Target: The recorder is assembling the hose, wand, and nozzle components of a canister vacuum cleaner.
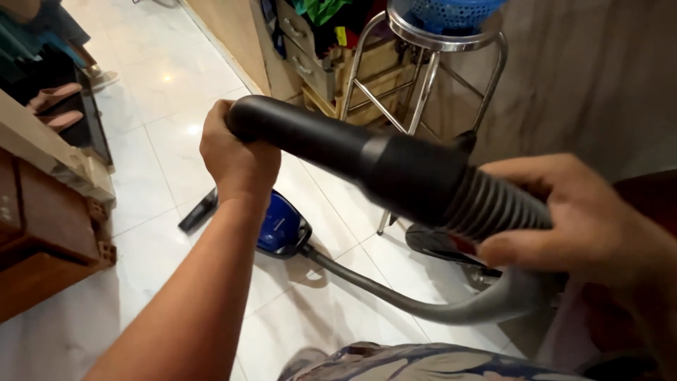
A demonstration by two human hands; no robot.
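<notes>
A: Fingers (229,123) of our left hand (236,159) curl shut over the far end of the black handle tube (331,144). That is our forward grip, clamped tight, and we judge it steers the tube.

B: And our right hand (585,226)?

A: It wraps the ribbed grey hose (493,208) just where the hose enters the tube's wide collar. Thumb and fingers close around the ridges, though the far side of that grip is hidden from us. With one hand at each end, we hold the piece level in the air in front of us, well above the floor.

B: How does it look?

A: The tube is matt black, smooth, slightly bent, and it widens to a thicker collar. The hose is grey and corrugated; it loops down under our right hand and runs across the pale tiled floor (162,92) to the blue vacuum cleaner body (282,226), which sits below our left wrist.

B: Around that?

A: A black nozzle (199,210) lies on the tiles beside the cleaner. A metal stool (423,77) stands beyond the tube and carries a blue basket (451,13). Wooden furniture (42,233) is at the left.
</notes>
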